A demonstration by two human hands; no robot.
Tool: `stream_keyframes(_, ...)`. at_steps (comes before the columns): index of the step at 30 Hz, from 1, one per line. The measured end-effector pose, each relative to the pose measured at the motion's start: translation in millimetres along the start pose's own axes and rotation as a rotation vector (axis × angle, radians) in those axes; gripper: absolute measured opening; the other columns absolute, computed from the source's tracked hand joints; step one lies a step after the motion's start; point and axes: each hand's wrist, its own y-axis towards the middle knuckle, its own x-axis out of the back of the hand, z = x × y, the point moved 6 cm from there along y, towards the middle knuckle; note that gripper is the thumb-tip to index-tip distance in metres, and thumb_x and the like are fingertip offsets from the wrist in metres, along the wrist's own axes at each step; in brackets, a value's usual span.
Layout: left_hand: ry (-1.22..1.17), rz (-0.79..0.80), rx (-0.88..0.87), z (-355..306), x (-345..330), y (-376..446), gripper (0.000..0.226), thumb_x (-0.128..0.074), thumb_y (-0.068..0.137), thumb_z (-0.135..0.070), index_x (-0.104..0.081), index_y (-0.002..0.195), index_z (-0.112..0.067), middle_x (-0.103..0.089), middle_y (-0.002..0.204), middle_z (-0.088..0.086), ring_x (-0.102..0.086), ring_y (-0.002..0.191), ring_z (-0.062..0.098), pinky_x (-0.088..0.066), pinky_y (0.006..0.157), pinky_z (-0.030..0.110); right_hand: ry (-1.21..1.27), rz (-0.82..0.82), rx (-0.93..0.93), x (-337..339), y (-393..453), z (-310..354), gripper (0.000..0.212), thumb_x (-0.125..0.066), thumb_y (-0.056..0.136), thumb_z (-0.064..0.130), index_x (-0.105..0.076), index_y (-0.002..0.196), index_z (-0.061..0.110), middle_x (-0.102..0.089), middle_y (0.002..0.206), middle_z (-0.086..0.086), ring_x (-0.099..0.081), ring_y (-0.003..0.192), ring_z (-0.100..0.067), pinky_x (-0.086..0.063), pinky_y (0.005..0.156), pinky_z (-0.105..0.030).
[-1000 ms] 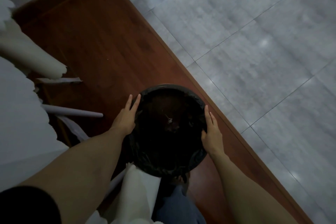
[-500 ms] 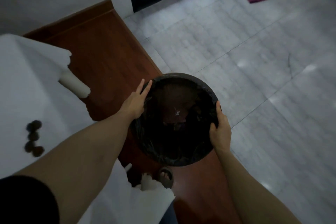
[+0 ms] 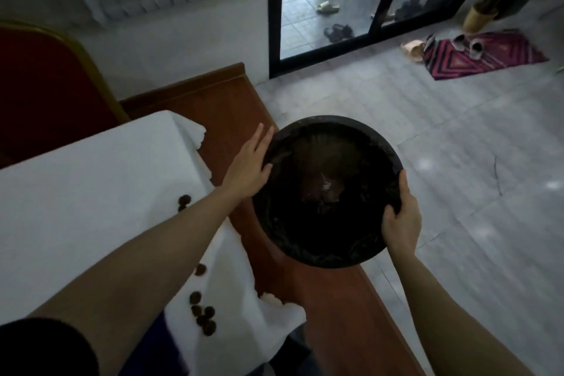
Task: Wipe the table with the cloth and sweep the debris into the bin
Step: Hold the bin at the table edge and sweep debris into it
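Note:
A round black bin (image 3: 331, 119) lined with a dark bag is held up beside the table's right edge, with a little rubbish at its bottom. My left hand (image 3: 247, 168) presses flat on the bin's left rim, fingers stretched out and thumb hooked over the edge. My right hand (image 3: 401, 220) grips the right rim. The table (image 3: 91, 192) is at the left, covered in white fabric. Several dark round bits of debris (image 3: 203, 316) lie near its right edge, and one more dark piece (image 3: 184, 201) shows just above my left forearm. No wiping cloth is visible.
A raised wooden platform (image 3: 341, 308) runs under the bin, with grey floor tiles (image 3: 457, 192) to its right. A red chair with a gold frame (image 3: 45, 85) stands behind the table. A glass door (image 3: 323, 9) and a patterned mat with shoes (image 3: 482, 55) lie far back.
The bin has come up from the wooden platform, both hands still on it. My view has lifted, so the table top and the debris now show.

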Motion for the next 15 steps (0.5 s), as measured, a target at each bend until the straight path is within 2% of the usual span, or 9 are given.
stream_keyframes(2,-0.048,-0.086,0.019,6,27,-39,0.076,-0.054,0.097,-0.023,-0.008,0.158,-0.027,-0.001,0.166,-0.002,-0.014,0.151,0.023,-0.02,0.121,0.041,-0.009,-0.002,-0.002,2,-7,3,0.083,-0.044,0.09,0.0,-0.017,0.152,0.047,-0.05,0.106,0.001,-0.047,0.095,-0.013,-0.041,0.085,-0.034)
stream_keyframes(4,-0.041,-0.174,0.082,23,52,-90,0.073,-0.055,0.098,-0.027,-0.012,0.157,-0.026,-0.007,0.166,0.0,-0.017,0.15,0.021,-0.02,0.121,0.039,-0.03,-0.002,-0.006,0,-17,3,0.085,-0.045,0.089,0.0,-0.016,0.151,0.049,-0.054,0.113,-0.005,-0.052,0.101,-0.021,-0.044,0.09,-0.041)
stream_keyframes(7,-0.009,-0.29,0.265,51,71,-182,0.068,-0.049,0.098,-0.037,-0.02,0.156,-0.018,-0.016,0.164,0.007,-0.02,0.15,0.025,-0.02,0.122,0.044,-0.071,0.01,-0.004,-6,-35,-1,0.084,-0.047,0.087,-0.001,-0.018,0.153,0.043,-0.055,0.123,-0.016,-0.054,0.111,-0.036,-0.045,0.094,-0.05)
stream_keyframes(12,-0.016,-0.39,0.607,75,51,-322,0.068,-0.048,0.098,-0.045,-0.021,0.156,-0.021,-0.014,0.164,0.004,-0.012,0.152,0.026,-0.017,0.121,0.054,-0.118,0.073,-0.017,-18,-69,-9,0.082,-0.048,0.089,-0.001,-0.019,0.154,0.038,-0.054,0.123,-0.023,-0.054,0.11,-0.044,-0.046,0.091,-0.054)
stream_keyframes(15,0.028,-0.365,0.711,73,20,-373,0.078,-0.032,0.091,-0.067,-0.019,0.156,-0.026,-0.007,0.165,0.003,-0.008,0.152,0.03,-0.014,0.122,0.052,-0.142,0.125,-0.045,-26,-82,-8,0.082,-0.047,0.089,-0.002,-0.017,0.155,0.036,-0.052,0.128,-0.023,-0.051,0.116,-0.045,-0.044,0.095,-0.058)
